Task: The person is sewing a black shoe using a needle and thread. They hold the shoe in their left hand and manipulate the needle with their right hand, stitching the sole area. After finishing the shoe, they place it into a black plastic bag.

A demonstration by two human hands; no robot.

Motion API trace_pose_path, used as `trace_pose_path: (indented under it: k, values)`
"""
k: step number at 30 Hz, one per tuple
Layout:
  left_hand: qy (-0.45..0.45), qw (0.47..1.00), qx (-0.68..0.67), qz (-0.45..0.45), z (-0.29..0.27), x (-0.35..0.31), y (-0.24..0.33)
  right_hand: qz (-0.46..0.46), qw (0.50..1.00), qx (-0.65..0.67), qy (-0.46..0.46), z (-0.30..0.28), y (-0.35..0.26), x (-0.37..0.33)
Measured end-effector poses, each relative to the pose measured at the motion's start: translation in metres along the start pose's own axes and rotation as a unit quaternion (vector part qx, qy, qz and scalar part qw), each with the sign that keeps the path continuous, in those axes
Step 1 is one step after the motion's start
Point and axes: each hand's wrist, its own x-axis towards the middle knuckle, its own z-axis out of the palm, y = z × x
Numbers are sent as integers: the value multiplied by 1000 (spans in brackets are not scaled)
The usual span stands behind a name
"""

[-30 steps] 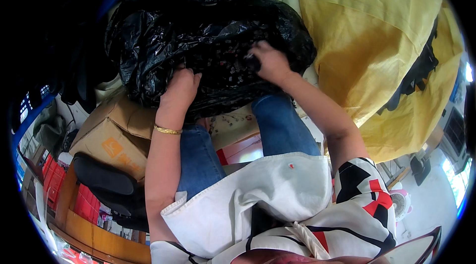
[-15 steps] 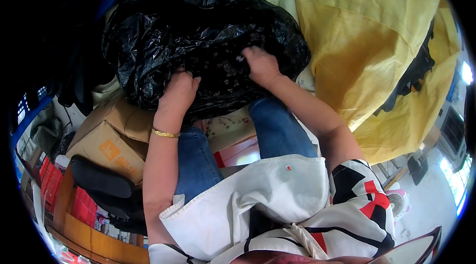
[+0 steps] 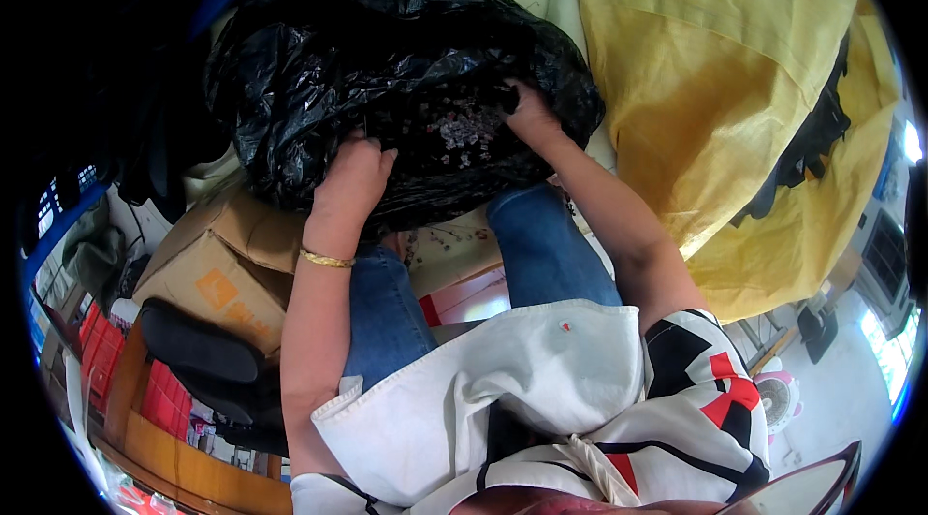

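Observation:
A large black plastic bag (image 3: pixel 290 80) lies before me, its mouth spread and its film crumpled and shiny. Inside it are many small pale pieces (image 3: pixel 467 128), too small to name, heaped on a dark surface. At the bag's near left side, my left hand (image 3: pixel 356 172) is closed on the film, with a gold bangle on its wrist. My right hand (image 3: pixel 534 118) is at the right side of the opening, its fingers curled round the dark film beside the pale pieces. Some of its fingertips are lost against the black.
A big yellow cloth (image 3: pixel 696 80) rises at the right, with black items (image 3: pixel 807 147) showing in its fold. Left of my knees stands a cardboard box (image 3: pixel 213 259), with a dark padded object (image 3: pixel 198 341) next to it. A small fan (image 3: pixel 776 399) stands at lower right.
My right hand has moved right and slightly away from me. The bag's mouth gapes wider there, and more pale pieces show. My left hand has stayed nearly in place.

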Motion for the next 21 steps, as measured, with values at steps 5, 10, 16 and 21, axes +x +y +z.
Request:
trace_pose_path:
  k: [5,10,16,21]
  values:
    - [18,1000,-6,1,-13,-7,10,74,992,99,-31,-40,-1,-25]
    - [20,1000,-12,2,-30,-11,26,16,987,154,-43,-37,36,-13]
    - [21,999,-35,6,-26,-13,25,-114,986,-111,-46,-26,-17,-2]
    - [12,996,-87,21,-26,-12,20,-69,962,-241,-109,-6,-31,15]
